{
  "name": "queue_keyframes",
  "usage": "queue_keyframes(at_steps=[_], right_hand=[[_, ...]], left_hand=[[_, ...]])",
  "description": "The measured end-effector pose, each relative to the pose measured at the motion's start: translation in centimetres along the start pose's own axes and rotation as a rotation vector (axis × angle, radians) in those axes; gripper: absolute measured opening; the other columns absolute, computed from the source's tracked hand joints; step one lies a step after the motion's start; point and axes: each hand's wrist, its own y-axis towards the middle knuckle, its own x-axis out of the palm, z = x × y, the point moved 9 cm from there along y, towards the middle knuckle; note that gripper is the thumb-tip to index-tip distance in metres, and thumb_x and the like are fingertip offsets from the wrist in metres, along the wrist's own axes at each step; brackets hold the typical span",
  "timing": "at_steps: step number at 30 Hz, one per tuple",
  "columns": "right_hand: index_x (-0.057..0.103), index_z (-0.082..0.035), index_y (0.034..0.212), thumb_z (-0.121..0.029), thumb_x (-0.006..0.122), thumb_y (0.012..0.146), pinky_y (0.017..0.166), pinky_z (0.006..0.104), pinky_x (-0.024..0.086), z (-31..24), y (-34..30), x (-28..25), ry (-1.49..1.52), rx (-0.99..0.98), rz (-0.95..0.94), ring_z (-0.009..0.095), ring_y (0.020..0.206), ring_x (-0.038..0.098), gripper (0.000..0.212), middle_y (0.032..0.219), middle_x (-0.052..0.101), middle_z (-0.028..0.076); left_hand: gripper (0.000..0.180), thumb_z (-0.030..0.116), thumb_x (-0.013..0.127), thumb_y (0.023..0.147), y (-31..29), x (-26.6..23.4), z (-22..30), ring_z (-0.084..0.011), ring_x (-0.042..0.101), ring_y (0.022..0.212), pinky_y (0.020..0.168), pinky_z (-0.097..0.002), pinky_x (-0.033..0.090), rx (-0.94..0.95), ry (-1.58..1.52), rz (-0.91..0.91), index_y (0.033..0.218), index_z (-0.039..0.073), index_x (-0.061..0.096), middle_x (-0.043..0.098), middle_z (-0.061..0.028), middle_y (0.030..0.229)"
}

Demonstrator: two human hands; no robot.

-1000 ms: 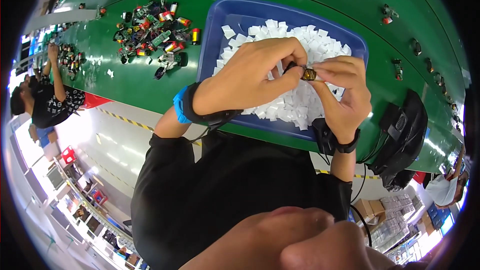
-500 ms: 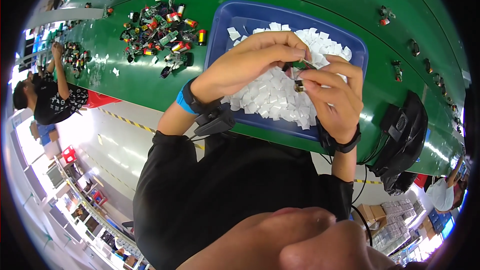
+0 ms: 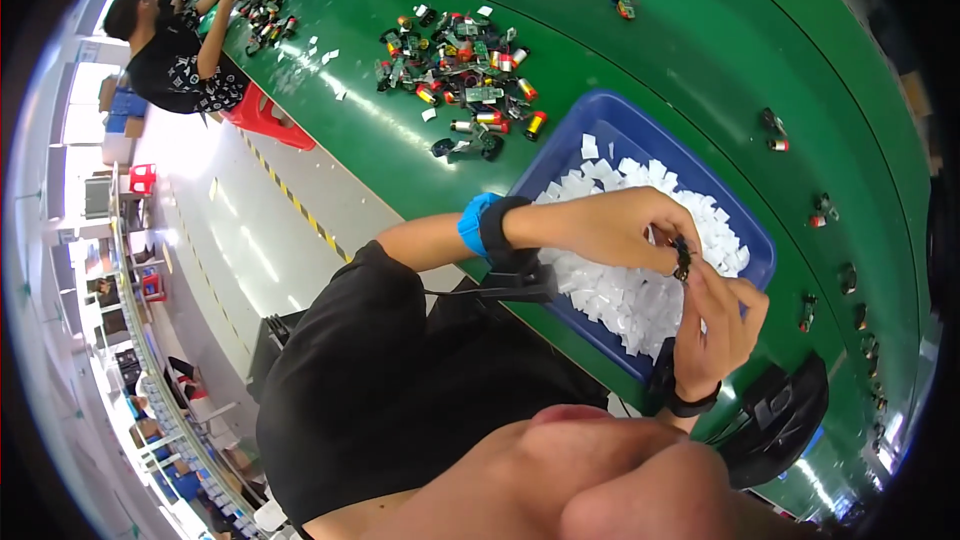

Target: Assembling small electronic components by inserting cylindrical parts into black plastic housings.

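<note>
black, the small part (image 3: pixel 683 258) pinched between left hand (image 3: pixel 615 228) and right hand (image 3: pixel 712 345) looks light, stiff and fragile, best held by its edges

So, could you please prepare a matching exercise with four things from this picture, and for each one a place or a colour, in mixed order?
Column one:
1. tray
2. white heap
3. dark part
4. stool

Column two:
A. red
B. between the left hand and the right hand
C. blue
D. inside the tray

Pairs: 1-C, 2-D, 3-B, 4-A
</note>
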Motion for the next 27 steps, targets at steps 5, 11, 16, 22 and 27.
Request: queue_keyframes(at_steps=[5, 11, 16, 22, 27], right_hand=[[0.073, -0.003, 0.093, 0.010, 0.078, 0.071, 0.074, 0.0324, 0.050, 0.9, 0.1, 0.3, -0.047, 0.004, -0.033, 0.026, 0.086, 0.062, 0.026, 0.098, 0.075, 0.007], [0.074, -0.003, 0.092, 0.010, 0.078, 0.071, 0.076, 0.0336, 0.051, 1.1, 0.4, 0.4, -0.056, 0.040, -0.027, 0.027, 0.088, 0.063, 0.025, 0.097, 0.075, 0.006], [0.074, -0.003, 0.091, 0.011, 0.078, 0.071, 0.076, 0.0338, 0.052, 1.0, 0.1, 0.3, -0.057, 0.028, -0.007, 0.028, 0.089, 0.064, 0.024, 0.099, 0.074, 0.008], [0.072, -0.001, 0.096, 0.010, 0.079, 0.072, 0.073, 0.0328, 0.052, 0.4, 0.6, -0.9, -0.190, 0.019, 0.049, 0.028, 0.088, 0.063, 0.027, 0.101, 0.071, 0.012], [0.065, 0.006, 0.105, 0.003, 0.076, 0.082, 0.068, 0.0265, 0.053, 5.9, -2.5, 0.3, 0.596, 0.580, 0.090, 0.018, 0.086, 0.065, 0.026, 0.097, 0.069, 0.012]], left_hand=[[0.027, 0.010, 0.063, 0.087, -0.4, -0.7, 1.4, -0.0143, 0.062, 0.074, 0.063, -0.0302, 0.050, 0.067, 0.232, 0.120, 0.113, 0.004, 0.066, 0.067, -0.0077, 0.089], [0.031, 0.024, 0.072, 0.088, -0.2, -0.6, 2.4, -0.0204, 0.062, 0.070, 0.062, -0.0319, 0.049, 0.067, 0.312, 0.079, 0.112, 0.005, 0.067, 0.067, -0.0098, 0.086], [0.038, 0.033, 0.074, 0.089, -0.4, -0.5, 2.9, -0.0221, 0.064, 0.071, 0.060, -0.0332, 0.049, 0.192, 0.559, 0.176, 0.114, 0.006, 0.066, 0.068, -0.0103, 0.088], [0.028, 0.011, 0.069, 0.092, -0.4, -0.8, 2.2, -0.0189, 0.068, 0.087, 0.066, -0.0298, 0.055, 0.050, 0.101, 0.153, 0.118, 0.003, 0.065, 0.069, -0.0117, 0.106], [0.032, -0.003, 0.067, 0.091, -0.4, -1.8, 3.7, -0.0184, 0.067, 0.093, 0.073, -0.0293, 0.059, 0.245, 0.000, 0.262, 0.122, -0.004, 0.062, 0.067, -0.0158, 0.120]])
